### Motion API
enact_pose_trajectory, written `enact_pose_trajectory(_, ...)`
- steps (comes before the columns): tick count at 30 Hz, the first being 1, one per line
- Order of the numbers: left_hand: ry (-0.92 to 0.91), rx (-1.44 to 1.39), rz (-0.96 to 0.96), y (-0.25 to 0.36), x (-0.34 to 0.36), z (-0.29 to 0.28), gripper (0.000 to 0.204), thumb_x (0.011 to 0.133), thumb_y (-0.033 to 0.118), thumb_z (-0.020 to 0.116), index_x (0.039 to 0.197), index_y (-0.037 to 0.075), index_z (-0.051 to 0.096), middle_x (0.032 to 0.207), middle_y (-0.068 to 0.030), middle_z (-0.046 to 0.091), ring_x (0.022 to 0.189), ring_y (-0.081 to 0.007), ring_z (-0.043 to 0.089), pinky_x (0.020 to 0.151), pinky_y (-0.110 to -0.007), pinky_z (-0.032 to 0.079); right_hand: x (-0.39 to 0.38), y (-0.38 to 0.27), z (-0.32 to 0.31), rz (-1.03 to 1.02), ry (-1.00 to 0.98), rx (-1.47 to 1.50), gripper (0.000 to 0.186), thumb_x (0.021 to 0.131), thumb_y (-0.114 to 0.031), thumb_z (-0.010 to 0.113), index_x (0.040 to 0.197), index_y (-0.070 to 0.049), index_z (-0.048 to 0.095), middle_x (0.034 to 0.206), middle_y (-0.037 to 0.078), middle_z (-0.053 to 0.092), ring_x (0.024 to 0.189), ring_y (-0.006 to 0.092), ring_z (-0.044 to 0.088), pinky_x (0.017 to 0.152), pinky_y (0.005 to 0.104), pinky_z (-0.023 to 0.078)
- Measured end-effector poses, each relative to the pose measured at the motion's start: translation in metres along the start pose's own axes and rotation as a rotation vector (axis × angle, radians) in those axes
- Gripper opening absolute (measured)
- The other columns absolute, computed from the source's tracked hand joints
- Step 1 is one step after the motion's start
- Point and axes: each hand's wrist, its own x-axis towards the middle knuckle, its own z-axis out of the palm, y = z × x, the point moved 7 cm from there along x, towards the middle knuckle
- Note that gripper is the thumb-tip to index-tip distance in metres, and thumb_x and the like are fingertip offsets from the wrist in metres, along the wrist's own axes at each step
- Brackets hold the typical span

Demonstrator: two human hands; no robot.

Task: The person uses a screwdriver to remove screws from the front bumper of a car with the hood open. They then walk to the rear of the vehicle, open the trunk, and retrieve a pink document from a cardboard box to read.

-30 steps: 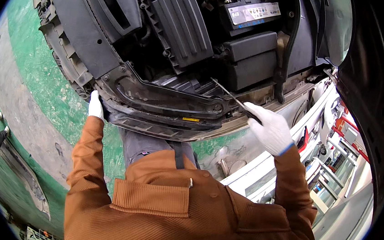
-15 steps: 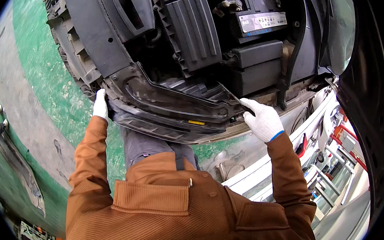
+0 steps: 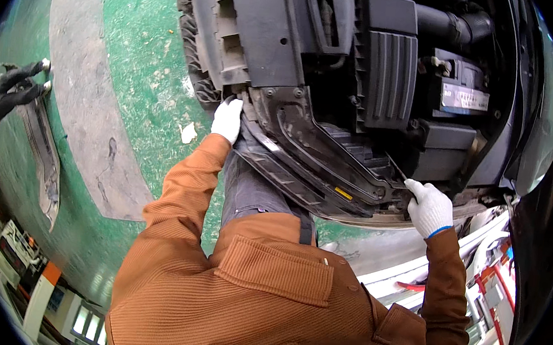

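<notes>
At the open front corner of a car, my white-gloved left hand (image 3: 227, 121) grips the inner end of a long dark headlamp (image 3: 276, 172). Its fingertips are partly hidden in the gap beside the grille. My right hand (image 3: 430, 209), also in a white glove with a blue cuff edge, is closed at the lamp's outer end. A thin metal rod (image 3: 396, 168) runs from its fingers into the cavity behind the lamp; the end inside is hard to make out. A black bracket (image 3: 295, 105) lies above the lamp.
The engine bay holds a ribbed black air-filter box (image 3: 390, 77) and a battery (image 3: 461, 90). A raised hood (image 3: 548, 229) borders the right. At far left, a co-worker's dark-gloved hand (image 3: 14, 94) is by a long trim strip (image 3: 41, 152) on the green floor (image 3: 146, 49).
The view has turned left, so the car sits further right and more of the co-worker's hand shows. My hands stay at about the same places on the car.
</notes>
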Motion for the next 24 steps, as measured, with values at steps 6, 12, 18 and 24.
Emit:
enact_pose_trajectory(6,-0.073,0.648,0.328,0.019,-0.012,0.007,0.031,0.100,0.017,0.043,0.119,0.006,0.064,0.122,-0.0229,0.065,0.109,-0.0405,0.064,0.094,-0.046,0.052,0.012,-0.020,-0.027,-0.105,0.107,-0.117,0.034,0.082,-0.006,0.066,0.114,-0.014,0.072,0.089,0.014,0.063,0.086,0.0342,0.065,0.074,0.0453,0.054)
enact_pose_trajectory(12,-0.270,0.227,0.417,0.034,-0.004,0.013,0.023,0.095,0.015,0.050,0.100,0.008,0.071,0.097,-0.0193,0.068,0.099,-0.0373,0.065,0.089,-0.043,0.051,0.010,-0.022,-0.019,-0.208,0.015,-0.246,0.039,0.084,-0.010,0.068,0.123,-0.012,0.067,0.087,0.015,0.060,0.083,0.0338,0.063,0.072,0.0447,0.052)
enact_pose_trajectory(18,-0.200,0.431,-0.180,0.086,-0.025,0.002,0.086,0.081,0.070,0.068,0.118,-0.007,0.068,0.118,-0.0311,0.067,0.109,-0.0436,0.066,0.098,-0.044,0.051,0.012,0.023,0.023,0.219,-0.115,0.435,0.035,0.092,-0.016,0.065,0.127,-0.007,0.066,0.082,0.012,0.065,0.074,0.0263,0.066,0.069,0.0413,0.054)
enact_pose_trajectory(24,-0.097,0.576,-0.141,0.143,-0.044,-0.005,0.102,0.071,0.086,0.065,0.100,-0.011,0.072,0.103,-0.0328,0.070,0.104,-0.0459,0.068,0.093,-0.046,0.053,-0.004,0.019,0.039,0.930,-0.192,1.649,0.035,0.100,-0.017,0.058,0.134,-0.009,0.061,0.079,0.006,0.064,0.048,0.0049,0.039,0.042,0.0202,0.029)
